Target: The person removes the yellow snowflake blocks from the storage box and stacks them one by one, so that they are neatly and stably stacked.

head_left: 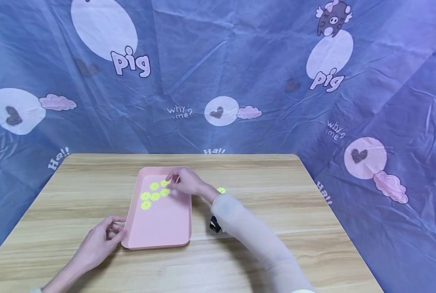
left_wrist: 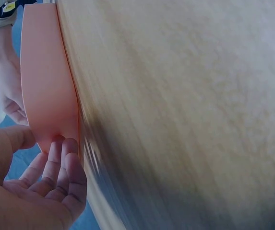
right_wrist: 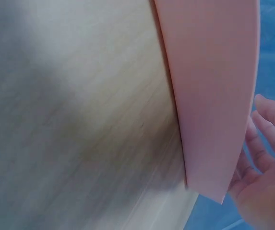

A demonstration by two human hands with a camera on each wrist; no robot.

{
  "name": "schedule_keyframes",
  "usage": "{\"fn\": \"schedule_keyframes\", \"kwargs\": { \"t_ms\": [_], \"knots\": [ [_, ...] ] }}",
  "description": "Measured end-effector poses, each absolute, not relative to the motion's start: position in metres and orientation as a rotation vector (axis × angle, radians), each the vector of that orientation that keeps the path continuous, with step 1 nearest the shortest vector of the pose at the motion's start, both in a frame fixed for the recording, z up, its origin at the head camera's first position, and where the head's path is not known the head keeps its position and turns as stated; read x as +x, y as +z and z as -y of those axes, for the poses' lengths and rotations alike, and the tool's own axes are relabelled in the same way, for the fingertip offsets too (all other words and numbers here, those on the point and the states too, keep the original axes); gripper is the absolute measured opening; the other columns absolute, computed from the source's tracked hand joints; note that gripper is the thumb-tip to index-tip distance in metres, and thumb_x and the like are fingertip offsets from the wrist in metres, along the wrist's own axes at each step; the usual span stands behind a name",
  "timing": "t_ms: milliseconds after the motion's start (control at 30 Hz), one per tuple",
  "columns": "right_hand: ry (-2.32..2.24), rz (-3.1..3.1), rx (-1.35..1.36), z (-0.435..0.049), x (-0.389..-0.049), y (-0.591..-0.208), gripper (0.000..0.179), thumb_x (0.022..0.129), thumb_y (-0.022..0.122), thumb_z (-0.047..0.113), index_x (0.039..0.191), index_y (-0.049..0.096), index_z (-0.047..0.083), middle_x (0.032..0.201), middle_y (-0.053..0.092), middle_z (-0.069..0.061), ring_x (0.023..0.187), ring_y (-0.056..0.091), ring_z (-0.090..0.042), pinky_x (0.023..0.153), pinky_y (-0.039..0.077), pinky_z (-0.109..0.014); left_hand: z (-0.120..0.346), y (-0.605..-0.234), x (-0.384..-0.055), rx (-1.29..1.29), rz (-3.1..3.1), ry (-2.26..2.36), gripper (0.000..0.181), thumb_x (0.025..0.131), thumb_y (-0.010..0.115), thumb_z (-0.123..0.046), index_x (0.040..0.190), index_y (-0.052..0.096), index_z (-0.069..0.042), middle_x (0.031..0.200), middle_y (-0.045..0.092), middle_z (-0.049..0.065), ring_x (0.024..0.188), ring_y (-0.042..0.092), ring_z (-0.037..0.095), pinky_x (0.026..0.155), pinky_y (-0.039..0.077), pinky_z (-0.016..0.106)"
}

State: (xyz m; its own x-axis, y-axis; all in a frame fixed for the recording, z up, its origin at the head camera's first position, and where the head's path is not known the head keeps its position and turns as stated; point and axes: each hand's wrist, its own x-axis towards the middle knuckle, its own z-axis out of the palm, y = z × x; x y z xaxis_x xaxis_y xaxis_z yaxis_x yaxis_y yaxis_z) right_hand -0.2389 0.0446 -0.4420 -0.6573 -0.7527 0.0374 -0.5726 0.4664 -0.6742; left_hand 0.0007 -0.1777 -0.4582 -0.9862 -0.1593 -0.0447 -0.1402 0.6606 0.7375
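Note:
A pink tray (head_left: 159, 228) lies on the wooden table, with several yellow flower-shaped pieces (head_left: 155, 196) in its far left part. My left hand (head_left: 101, 242) grips the tray's near left edge: in the left wrist view the thumb is at the rim and the fingers touch the outer wall (left_wrist: 48, 72). Reaching over the right rim, my right hand (head_left: 186, 181) has thumb and forefinger at one yellow flower-shaped piece (head_left: 164, 183), which it seems to pinch. The right wrist view shows those fingers beyond the tray wall (right_wrist: 214, 91), which hides part of them.
Another yellow flower-shaped piece (head_left: 221, 190) lies on the table right of the tray, partly behind my right forearm. A small black device (head_left: 214, 224) sits at the right sleeve. Blue printed cloth (head_left: 188, 81) hangs behind the wooden table (head_left: 276, 175) and on both sides.

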Motion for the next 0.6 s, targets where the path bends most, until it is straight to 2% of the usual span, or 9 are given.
{"fn": "schedule_keyframes", "kwargs": {
  "t_ms": [233, 600],
  "knots": [
    [-0.826, -2.537, -1.2, -0.034, -0.24, -0.45, 0.022, 0.093, 0.082, 0.019, 0.112, 0.079, 0.01, 0.093, 0.079, -0.001, 0.081, 0.068, -0.003, 0.083, 0.05, -0.012, 0.178, -0.459, -0.001, 0.262, 2.844, -1.265, 0.036, 0.097, 0.074, -0.012, 0.129, 0.062, 0.002, 0.099, 0.075, 0.005, 0.071, 0.058, -0.003, 0.066, 0.047, 0.022],
    [-0.663, -2.588, -1.092, -0.025, -0.237, -0.454, 0.022, 0.091, 0.084, 0.024, 0.111, 0.079, 0.017, 0.093, 0.08, 0.006, 0.076, 0.065, 0.001, 0.074, 0.047, -0.012, 0.179, -0.46, -0.001, 0.272, 2.849, -1.276, 0.036, 0.098, 0.073, -0.013, 0.129, 0.062, 0.001, 0.1, 0.075, 0.005, 0.071, 0.058, -0.003, 0.066, 0.047, 0.022]
  ]
}}
